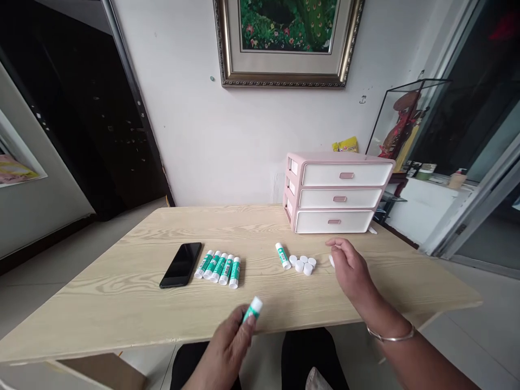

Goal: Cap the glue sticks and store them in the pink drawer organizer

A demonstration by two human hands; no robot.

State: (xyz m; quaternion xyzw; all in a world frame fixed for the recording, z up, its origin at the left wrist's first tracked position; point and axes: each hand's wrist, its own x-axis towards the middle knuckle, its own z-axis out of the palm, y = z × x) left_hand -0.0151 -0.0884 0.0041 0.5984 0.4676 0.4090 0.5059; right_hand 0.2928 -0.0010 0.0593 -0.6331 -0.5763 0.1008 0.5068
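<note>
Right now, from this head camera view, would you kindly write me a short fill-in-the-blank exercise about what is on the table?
1. While the left hand holds a green-and-white tube, ____ matching tubes lie in a row.
2. The black smartphone lies to the ____ of that row.
3. A cluster of small white ____ lies between a lone tube and the right hand.
4. The pink-and-white drawer chest has ____ drawers.

Missing words: five; left; caps; three.

White wall, gold-framed green painting, pink drawer unit, wood-grain table, pale floor
</note>
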